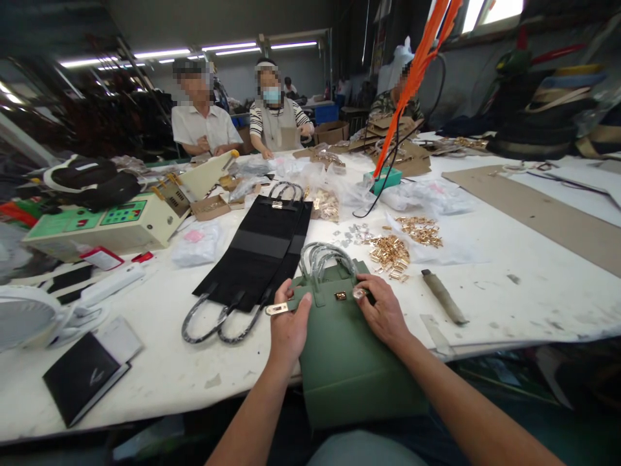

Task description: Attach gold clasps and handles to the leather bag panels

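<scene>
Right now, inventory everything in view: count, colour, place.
green bag: one, green, between hands
black panels: at least two, black, left of bag
gold hardware: two loose heaps, gold, past right hand
machine: one, cream-green, far left
notebook: one, black, near left
fan: one, white, left edge
cardboard: several, brown, far side, right
orange strip: one, orange, upper right
table: one, white, middle
people: at least four, mixed clothing, behind table
left hand: one, bare, bag's left
right hand: one, bare, bag's right

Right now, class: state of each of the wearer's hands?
Left hand: closed, holding a strap of the green bag.
Right hand: closed on the bag's upper right side.
</scene>
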### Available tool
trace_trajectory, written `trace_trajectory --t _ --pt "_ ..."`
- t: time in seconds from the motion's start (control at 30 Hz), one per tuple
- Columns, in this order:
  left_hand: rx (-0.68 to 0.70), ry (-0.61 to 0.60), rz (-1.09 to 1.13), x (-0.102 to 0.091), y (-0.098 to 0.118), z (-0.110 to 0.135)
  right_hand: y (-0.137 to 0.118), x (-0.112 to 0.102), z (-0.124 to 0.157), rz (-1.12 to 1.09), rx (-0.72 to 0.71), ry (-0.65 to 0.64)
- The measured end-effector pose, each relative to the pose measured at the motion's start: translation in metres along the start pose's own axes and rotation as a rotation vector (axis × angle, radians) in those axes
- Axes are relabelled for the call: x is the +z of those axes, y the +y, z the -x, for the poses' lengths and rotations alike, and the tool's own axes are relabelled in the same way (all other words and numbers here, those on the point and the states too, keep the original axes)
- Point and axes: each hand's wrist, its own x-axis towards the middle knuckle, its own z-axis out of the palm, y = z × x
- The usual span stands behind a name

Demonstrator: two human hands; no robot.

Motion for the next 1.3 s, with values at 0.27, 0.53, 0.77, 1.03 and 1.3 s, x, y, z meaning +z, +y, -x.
trace_trajectory --t 0.27,0.53,0.77,1.03,1.3 --pt "-0.304 -0.041 0.45 0.006 0.018 0.009 -0.003 -0.001 -0.001 0.018 0.005 0.0" --pt "-0.608 -0.259 0.657 -0.001 0.022 0.012 -0.003 -0.004 0.001 -0.09 0.092 -0.011" --pt "-0.656 -0.134 0.657 0.003 0.012 0.01 -0.002 -0.011 0.001 -0.196 0.363 0.161" --pt "-0.581 -0.03 0.571 0.007 -0.009 0.006 -0.002 -0.031 0.001 -0.012 0.061 -0.063" --pt "-0.62 0.0 0.588 0.007 -0.017 0.001 0.063 -0.08 -0.017 0.364 0.241 -0.034"
